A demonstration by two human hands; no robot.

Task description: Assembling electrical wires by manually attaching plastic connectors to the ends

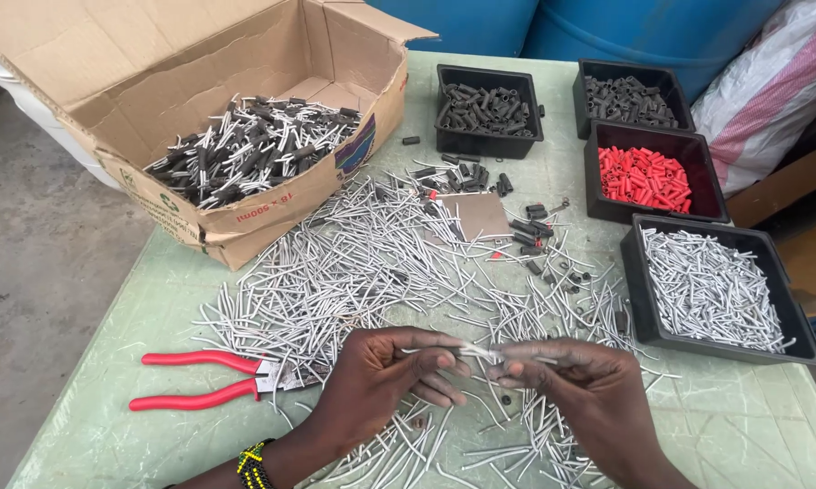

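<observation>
Head view shows two hands close together, near the bottom of the green table [109, 426]. Left hand [381, 380] and right hand [576, 389] each pinch one end of a thin grey wire [480, 351], held just above the table between them, so the fingertips almost meet. Maybe it is held up like that so the eyes can see it well. A bead band [254, 466] goes round the left wrist. To the left of the hands lie pliers [209, 380] with red handles, flat on the table and close enough to grab. Under and beyond the hands is a big loose pile of wires [363, 263], spread out so one can be picked easily. A bit farther, small black tubes [467, 174] lie around a brown card [479, 215]. On the right stand black trays, each kind kept apart: a near tray of wires [711, 290], then a tray of red tubes [645, 179], then a tray of dark tubes [627, 100]. Another tray of black tubes [485, 109] stands far in the middle. Far left, an open box [245, 136] is tipped on its side and holds wires with black tubes on them. Blue barrels [607, 23] stand behind the table.
</observation>
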